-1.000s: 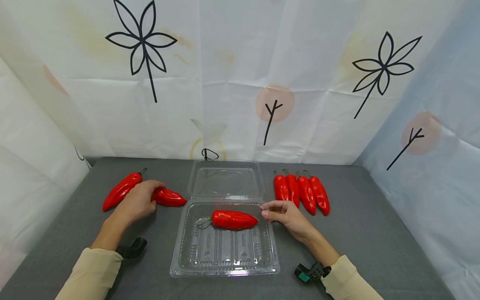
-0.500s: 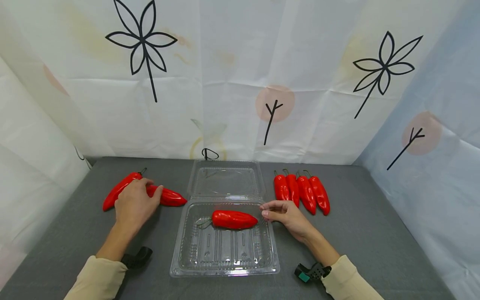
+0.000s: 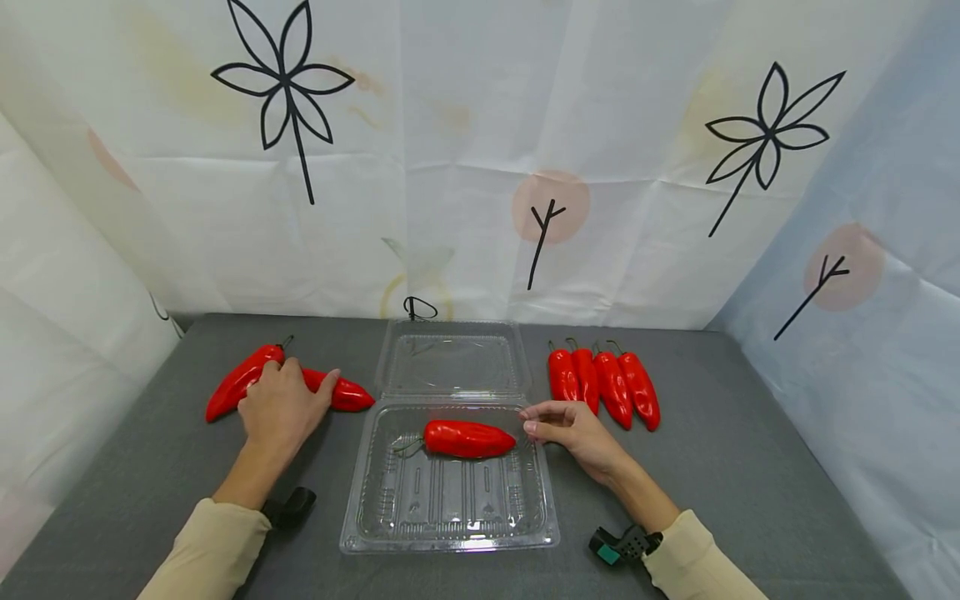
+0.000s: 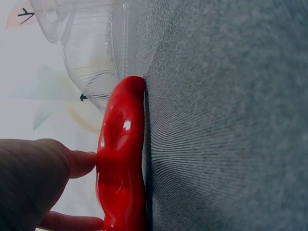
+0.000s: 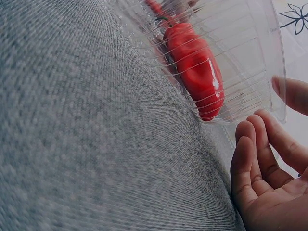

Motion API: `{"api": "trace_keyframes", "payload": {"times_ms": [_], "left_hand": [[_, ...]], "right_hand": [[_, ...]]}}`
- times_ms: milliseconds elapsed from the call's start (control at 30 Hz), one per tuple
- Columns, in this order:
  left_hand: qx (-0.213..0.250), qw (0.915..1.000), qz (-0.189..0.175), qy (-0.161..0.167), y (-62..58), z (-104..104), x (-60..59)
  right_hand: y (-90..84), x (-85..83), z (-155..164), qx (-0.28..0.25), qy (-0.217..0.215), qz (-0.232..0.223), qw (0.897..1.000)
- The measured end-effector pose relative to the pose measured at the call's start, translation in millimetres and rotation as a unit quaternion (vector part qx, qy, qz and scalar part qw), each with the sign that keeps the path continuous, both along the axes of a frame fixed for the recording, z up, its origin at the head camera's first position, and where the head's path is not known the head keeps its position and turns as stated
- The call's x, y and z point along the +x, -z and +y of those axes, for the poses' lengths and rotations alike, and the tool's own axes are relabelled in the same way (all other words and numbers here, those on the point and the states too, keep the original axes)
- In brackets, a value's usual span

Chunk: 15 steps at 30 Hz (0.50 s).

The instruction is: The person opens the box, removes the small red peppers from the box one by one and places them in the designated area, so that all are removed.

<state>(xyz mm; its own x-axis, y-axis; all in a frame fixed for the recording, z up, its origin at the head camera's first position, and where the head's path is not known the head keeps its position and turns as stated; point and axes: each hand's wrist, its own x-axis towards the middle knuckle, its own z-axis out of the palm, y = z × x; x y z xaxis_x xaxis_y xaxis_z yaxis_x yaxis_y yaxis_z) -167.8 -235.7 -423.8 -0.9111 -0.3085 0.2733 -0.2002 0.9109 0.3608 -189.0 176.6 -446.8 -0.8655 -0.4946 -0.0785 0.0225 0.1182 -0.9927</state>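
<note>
In the head view my left hand [image 3: 283, 404] is over a red pepper [image 3: 351, 396] lying left of the clear plastic container [image 3: 448, 546]. Seen from the left wrist, the thumb and a finger touch the top of that pepper [image 4: 121, 159], which lies on the grey cloth. The hand covers the pepper's left end. My right hand [image 3: 581, 437] holds the container's right rim between thumb and fingers; the right wrist view has the thumb and fingertips of this hand [image 5: 274, 159] at the plastic edge. Another red pepper [image 3: 468, 439] lies sideways inside the container, stem to the left.
One more red pepper [image 3: 238, 387] lies at the far left, near my left fingers. Several red peppers [image 3: 613, 392] stand side by side right of the container. The clear lid [image 3: 452, 362] lies folded back towards the printed curtain [image 3: 465, 125]. A grey cloth [image 3: 735, 467] covers the table.
My left hand has turned and shifted slightly right, with its thumb now further along the pepper. The right hand, container and peppers stay in place.
</note>
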Motion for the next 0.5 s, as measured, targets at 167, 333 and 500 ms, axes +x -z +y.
{"api": "trace_keyframes", "payload": {"times_ms": [167, 333, 500], "left_hand": [[0.009, 0.9999, -0.01, 0.002, -1.5, 0.6, -2.6], [0.032, 0.9987, -0.022, 0.033, -4.6, 0.1, -2.6], [0.042, 0.9963, -0.025, 0.071, -6.6, -3.1, -1.1]], "right_hand": [[-0.2, 0.0, -0.4, 0.004, 0.002, -0.002, 1.0], [0.3, 0.0, -0.3, 0.003, 0.002, -0.002, 1.0], [0.6, -0.4, -0.1, 0.002, 0.0, 0.0, 1.0]]}}
